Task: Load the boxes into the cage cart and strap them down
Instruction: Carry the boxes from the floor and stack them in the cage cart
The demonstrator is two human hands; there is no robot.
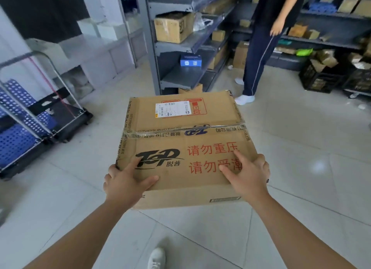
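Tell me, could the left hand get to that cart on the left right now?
Probably not yet. The left hand grips the cardboard box's near corner, sharing the load with the right hand, and the cage cart stands apart across open floor. Nothing blocks the way, though.

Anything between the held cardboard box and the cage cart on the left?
Only bare tiled floor lies between the cardboard box and the cage cart, as the head view shows; nothing stands in that stretch.
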